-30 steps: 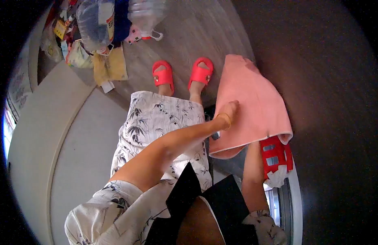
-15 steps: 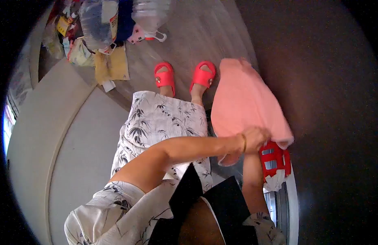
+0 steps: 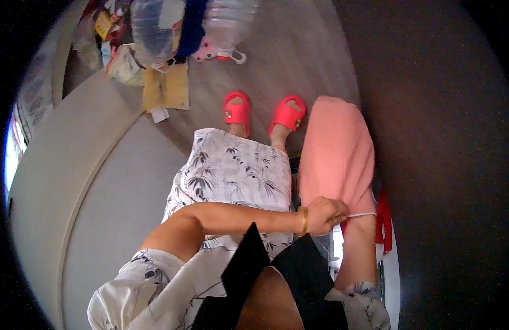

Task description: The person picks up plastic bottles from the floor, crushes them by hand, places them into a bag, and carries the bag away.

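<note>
A pink cloth cover (image 3: 336, 151) with a thin pale edge hangs over my right forearm (image 3: 358, 247). That edge wraps round the arm below the elbow. My right hand is hidden inside the cloth, so its fingers do not show. My left hand (image 3: 327, 215) reaches across my lap, its fingers closed in a pinch on the edge of the cover beside the right forearm. A gold-coloured bracelet (image 3: 303, 220) is on the left wrist.
A red openwork plastic thing (image 3: 385, 223) is partly hidden behind my right forearm. Red slippers (image 3: 237, 113) are on my feet. Large clear plastic bottles (image 3: 155, 30), a yellowish cardboard piece (image 3: 175, 91) and bags stand at the upper left. A pale curved panel (image 3: 73, 165) lies left.
The pink cover has gone from spread wide to narrower and longer around my right arm. My left hand has moved down slightly along with its edge. The view has shifted a little.
</note>
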Available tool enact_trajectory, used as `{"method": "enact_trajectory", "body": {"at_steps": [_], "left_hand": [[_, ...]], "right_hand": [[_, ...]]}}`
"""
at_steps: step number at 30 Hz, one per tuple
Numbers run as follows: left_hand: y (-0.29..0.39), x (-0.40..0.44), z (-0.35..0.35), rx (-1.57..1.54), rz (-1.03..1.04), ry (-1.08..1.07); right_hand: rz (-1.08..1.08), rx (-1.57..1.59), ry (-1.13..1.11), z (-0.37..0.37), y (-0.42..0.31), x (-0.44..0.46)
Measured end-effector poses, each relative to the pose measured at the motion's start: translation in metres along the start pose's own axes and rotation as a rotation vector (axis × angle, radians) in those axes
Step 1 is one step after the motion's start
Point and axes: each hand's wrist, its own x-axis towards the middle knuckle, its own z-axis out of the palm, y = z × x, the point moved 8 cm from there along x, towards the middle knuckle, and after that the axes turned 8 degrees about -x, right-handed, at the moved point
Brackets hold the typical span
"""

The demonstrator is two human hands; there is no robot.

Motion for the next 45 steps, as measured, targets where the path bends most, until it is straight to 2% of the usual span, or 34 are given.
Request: {"method": "enact_trajectory", "body": {"at_steps": [2, 5, 6, 7, 8, 9, 10, 12, 13, 15, 18, 21, 23, 25, 28, 31, 33, 35, 37, 39, 41, 44, 45], "left_hand": [[-0.010, 0.007, 0.009, 0.059, -0.004, -0.094], [0.017, 0.019, -0.028, 0.068, 0.110, -0.038], [0.013, 0.023, -0.057, 0.213, 0.179, 0.082], [-0.010, 0.028, -0.093, 0.131, 0.038, 0.088], [-0.040, 0.032, -0.144, 0.236, -0.021, 0.340], [-0.039, 0.032, -0.206, 0.371, -0.176, 0.526], [-0.068, 0.019, -0.267, 0.371, -0.295, 0.791], [-0.085, -0.011, -0.360, 0.755, -0.452, 1.148], [-0.112, -0.023, -0.399, 0.437, -0.533, 1.155], [-0.156, -0.048, -0.444, 0.228, -0.600, 1.320], [-0.153, -0.052, -0.470, 0.398, -0.564, 1.352], [-0.209, -0.040, -0.519, 0.233, -0.409, 1.226], [-0.212, -0.027, -0.518, 0.129, -0.356, 1.164], [-0.166, -0.020, -0.494, 0.028, -0.363, 1.122], [-0.173, -0.013, -0.486, 0.093, -0.568, 0.984], [-0.183, 0.010, -0.441, -0.238, -0.596, 0.759], [-0.143, 0.015, -0.394, -0.379, -0.521, 0.602], [-0.134, 0.010, -0.349, -0.873, -0.476, 0.644], [-0.070, -0.006, -0.287, -1.045, -0.616, 0.604], [-0.034, -0.019, -0.244, -1.253, -0.499, 0.489], [0.027, -0.033, -0.202, -1.489, -0.336, 0.391], [0.075, -0.048, -0.155, -1.643, -0.259, 0.210], [0.091, -0.054, -0.146, -1.632, -0.234, 0.227]], "right_hand": [[-0.002, -0.001, -0.002, 0.001, 0.000, 0.007], [-0.010, -0.001, 0.006, 0.002, -0.003, 0.015], [-0.009, -0.001, 0.009, 0.001, -0.003, 0.017], [-0.007, -0.002, 0.008, 0.000, -0.002, 0.019], [-0.010, -0.004, 0.009, -0.001, -0.002, 0.020], [-0.007, -0.007, 0.013, -0.002, -0.001, 0.023], [-0.004, -0.008, 0.014, -0.003, -0.001, 0.022], [0.006, -0.013, 0.014, -0.006, -0.001, 0.018], [0.006, -0.023, 0.019, -0.008, -0.001, 0.021], [0.015, -0.021, 0.040, -0.013, 0.001, 0.011], [0.020, -0.009, 0.073, -0.029, -0.004, -0.018], [0.140, -0.025, -0.020, -0.022, 0.027, -0.082], [0.287, -0.041, -0.139, -0.006, 0.077, -0.144], [0.207, -0.102, -0.177, -0.002, 0.088, -0.199], [0.225, -0.161, -0.337, 0.005, 0.086, -0.255], [0.290, -0.176, -0.511, 0.012, 0.071, -0.280], [0.231, -0.108, -0.455, 0.001, 0.042, -0.275], [0.117, 0.024, -0.309, -0.025, -0.007, -0.245], [-0.014, 0.167, -0.169, -0.058, -0.066, -0.205], [-0.110, 0.321, -0.089, -0.087, -0.113, -0.174], [-0.089, 0.501, -0.219, -0.096, -0.142, -0.149], [-0.135, 0.732, -0.221, -0.118, -0.194, -0.122], [-0.169, 0.788, -0.208, -0.127, -0.212, -0.116]]}}
